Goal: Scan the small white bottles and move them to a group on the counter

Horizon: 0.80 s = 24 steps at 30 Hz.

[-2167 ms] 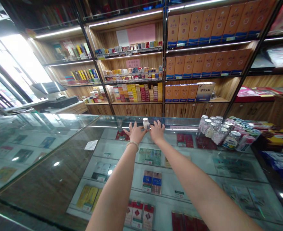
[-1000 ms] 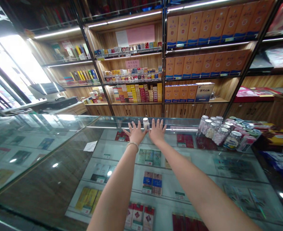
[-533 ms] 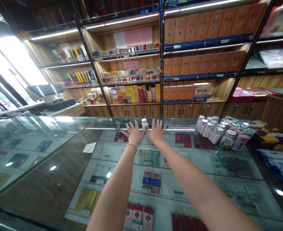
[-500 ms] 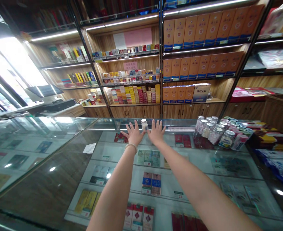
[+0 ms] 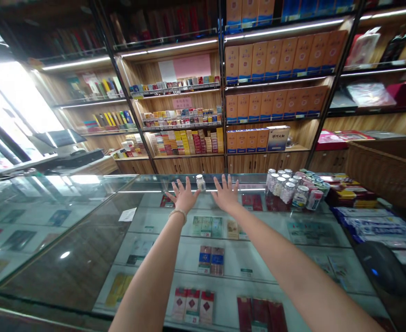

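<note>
Both arms reach forward over a glass display counter (image 5: pixel 175 226). My left hand (image 5: pixel 183 195) is open, its fingers spread and its palm facing down, with a bracelet on the wrist. A small clear jar (image 5: pixel 200 183) with a white lid and pale contents stands upright on the glass just right of that hand's thumb. Whether the thumb touches it, I cannot tell. To the right of the jar, my right hand (image 5: pixel 226 193) is also open with fingers fanned out, apart from the jar and holding nothing.
Several lidded candy jars (image 5: pixel 287 190) cluster at the counter's right. Beyond them lie blue-white packets (image 5: pixel 375 226), a dark scanner-like device (image 5: pixel 380 267) and a wicker basket (image 5: pixel 385 166). Cigarette packs (image 5: pixel 211 260) show beneath the glass. Shelves with orange boxes (image 5: pixel 273 60) rise behind.
My hands have moved apart, the right one away from the jar. The view has shifted right and tilted up a little, bringing the dark device into sight.
</note>
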### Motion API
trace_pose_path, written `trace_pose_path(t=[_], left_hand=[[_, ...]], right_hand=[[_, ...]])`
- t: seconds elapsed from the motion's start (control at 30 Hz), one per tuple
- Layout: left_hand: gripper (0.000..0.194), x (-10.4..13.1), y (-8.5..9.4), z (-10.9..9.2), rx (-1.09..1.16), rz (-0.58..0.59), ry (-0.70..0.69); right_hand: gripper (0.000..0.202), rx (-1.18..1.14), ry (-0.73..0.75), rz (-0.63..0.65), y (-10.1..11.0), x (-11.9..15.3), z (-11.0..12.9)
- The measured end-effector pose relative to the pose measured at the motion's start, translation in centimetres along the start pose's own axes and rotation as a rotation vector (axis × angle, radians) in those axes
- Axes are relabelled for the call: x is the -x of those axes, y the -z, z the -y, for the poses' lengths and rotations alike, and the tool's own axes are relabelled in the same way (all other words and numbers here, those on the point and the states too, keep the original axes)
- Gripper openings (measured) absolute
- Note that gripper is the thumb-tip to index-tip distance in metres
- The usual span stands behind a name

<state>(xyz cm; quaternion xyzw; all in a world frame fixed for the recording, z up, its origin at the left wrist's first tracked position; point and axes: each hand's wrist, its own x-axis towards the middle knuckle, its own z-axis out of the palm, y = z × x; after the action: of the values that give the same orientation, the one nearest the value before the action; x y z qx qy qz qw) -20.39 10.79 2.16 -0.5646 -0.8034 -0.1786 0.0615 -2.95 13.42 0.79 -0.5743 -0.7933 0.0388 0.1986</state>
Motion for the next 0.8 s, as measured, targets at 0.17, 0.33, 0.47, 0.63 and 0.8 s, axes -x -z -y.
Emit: trace_pose_path(t=[0.17,0.33,0.47,0.63,0.8], left_hand=[[0.074,2.3,1.9,-1.5,0.043,-0.010,-0.019],[0.071,4.7,3.4,-3.9,0.082,-0.045,-0.068],[0.065,6.8,4.1,-6.6,0.109,-0.101,-0.156],[0.060,9.9,4.0,-10.2,0.126,-0.112,-0.267],[0.062,12.7,3.7,-12.7,0.106,-0.051,-0.334]], right_hand=[[0.065,0.021,0.058,-0.022,1.9,2.7,-2.2],[0.063,0.046,0.123,-0.054,4.2,5.5,-4.3],[0.058,0.072,0.165,-0.113,6.2,8.5,-6.6],[0.053,0.127,0.251,-0.172,7.8,12.7,-10.1],[0.052,0.140,0.221,-0.158,8.8,15.7,-12.9]])
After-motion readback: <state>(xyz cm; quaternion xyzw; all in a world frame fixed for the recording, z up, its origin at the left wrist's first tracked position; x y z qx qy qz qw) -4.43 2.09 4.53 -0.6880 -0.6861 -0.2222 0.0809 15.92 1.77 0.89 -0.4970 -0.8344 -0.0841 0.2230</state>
